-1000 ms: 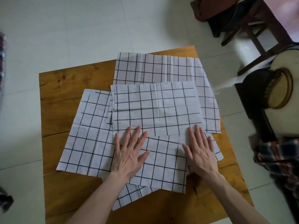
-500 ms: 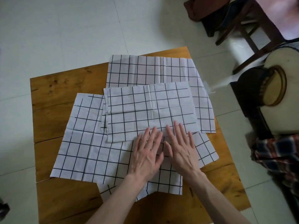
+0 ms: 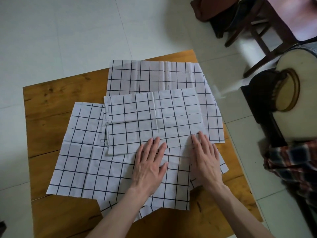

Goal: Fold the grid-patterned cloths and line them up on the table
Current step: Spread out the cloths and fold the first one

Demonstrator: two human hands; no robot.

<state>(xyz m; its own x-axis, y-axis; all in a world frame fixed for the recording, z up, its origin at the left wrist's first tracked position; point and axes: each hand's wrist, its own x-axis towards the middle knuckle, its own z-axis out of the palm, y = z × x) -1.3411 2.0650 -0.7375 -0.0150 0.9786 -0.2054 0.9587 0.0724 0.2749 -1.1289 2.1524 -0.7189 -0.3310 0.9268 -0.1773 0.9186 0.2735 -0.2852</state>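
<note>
Several white cloths with a black grid lie overlapping on a wooden table (image 3: 54, 103). On top is a folded cloth (image 3: 152, 119), a wide rectangle. Under it, an unfolded cloth (image 3: 85, 162) spreads to the near left and another cloth (image 3: 154, 76) lies at the far side. My left hand (image 3: 149, 165) lies flat with straight fingers, its fingertips on the near edge of the folded cloth. My right hand (image 3: 205, 157) lies flat too, fingertips on the folded cloth's near right corner. Neither hand grips anything.
The table stands on a pale tiled floor (image 3: 60, 31). A round light wooden stool (image 3: 298, 93) and dark furniture stand close to the right. A plaid fabric (image 3: 291, 162) hangs at the right edge. A dark wooden chair (image 3: 257, 31) stands at the far right.
My hands, side by side half a second ago at the folded cloth's near edge, have slid apart along it. The right hand now reaches the near right corner.
</note>
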